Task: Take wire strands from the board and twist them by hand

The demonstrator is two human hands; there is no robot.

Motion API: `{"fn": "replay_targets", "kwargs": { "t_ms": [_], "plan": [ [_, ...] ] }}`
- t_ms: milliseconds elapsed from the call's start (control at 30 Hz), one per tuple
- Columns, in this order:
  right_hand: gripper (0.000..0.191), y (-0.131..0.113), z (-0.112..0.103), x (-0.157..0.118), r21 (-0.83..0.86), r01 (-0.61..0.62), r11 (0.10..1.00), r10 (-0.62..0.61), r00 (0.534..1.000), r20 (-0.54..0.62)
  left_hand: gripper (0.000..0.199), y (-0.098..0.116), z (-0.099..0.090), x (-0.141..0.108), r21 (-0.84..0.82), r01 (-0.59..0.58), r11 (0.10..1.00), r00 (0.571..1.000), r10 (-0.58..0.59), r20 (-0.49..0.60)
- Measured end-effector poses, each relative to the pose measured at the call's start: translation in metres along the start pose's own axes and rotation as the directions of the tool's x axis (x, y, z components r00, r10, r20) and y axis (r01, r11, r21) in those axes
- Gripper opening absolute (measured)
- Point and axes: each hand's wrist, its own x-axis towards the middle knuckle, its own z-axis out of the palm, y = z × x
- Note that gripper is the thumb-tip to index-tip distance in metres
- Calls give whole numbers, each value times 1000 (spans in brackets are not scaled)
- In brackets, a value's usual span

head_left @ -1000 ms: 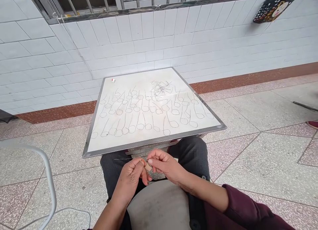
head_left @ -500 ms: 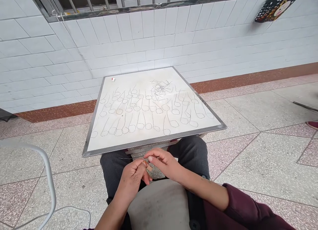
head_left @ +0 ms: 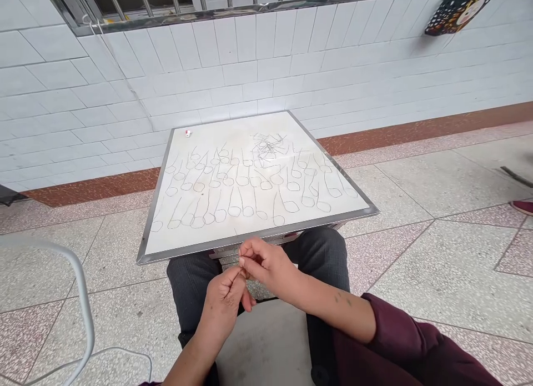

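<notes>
My left hand [head_left: 225, 300] is closed in a pinch above my lap, thumb pressed against the index finger. Touching it, my right hand [head_left: 268, 266] pinches with thumb and index fingertip at the same spot. A thin dark wire [head_left: 236, 231] seems to rise from between the fingertips, its end showing against the near edge of the table; the rest of it is hidden by the fingers. Several bent wires, each with a round loop [head_left: 279, 221] and a straight tail, lie in rows on the white table [head_left: 216, 239].
A tangled heap of straight wires [head_left: 268, 146] lies toward the table's back right. A small red-and-white object [head_left: 188, 133] sits at the back left corner. A grey metal tube frame [head_left: 85, 302] stands at left. Behind the table is a tiled wall [head_left: 233, 75], with a dotted bag [head_left: 456, 14] hanging on it.
The wire, which pointed left across my thigh, now points up toward the table. My right fingers have closed into a pinch against my left fingertips.
</notes>
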Motion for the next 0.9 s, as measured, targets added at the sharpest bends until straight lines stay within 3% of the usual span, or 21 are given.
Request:
{"fn": "replay_targets", "kwargs": {
  "t_ms": [100,167,600,900],
  "plan": [
    [17,0,2,2,344,-110,933,105,994,32,29,0,-2,-2,-49,-14,999,1000,15,21],
    [23,0,3,4,461,-117,880,108,993,45,30,1,-3,-3,-85,-7,996,999,10,37],
    [24,-6,4,9,717,-87,692,164,986,-40,33,6,-4,-10,-145,43,989,996,-31,84],
    [25,-4,0,12,772,-48,634,203,973,-107,37,4,-3,-14,-148,62,987,993,-46,106]
  ]
}}
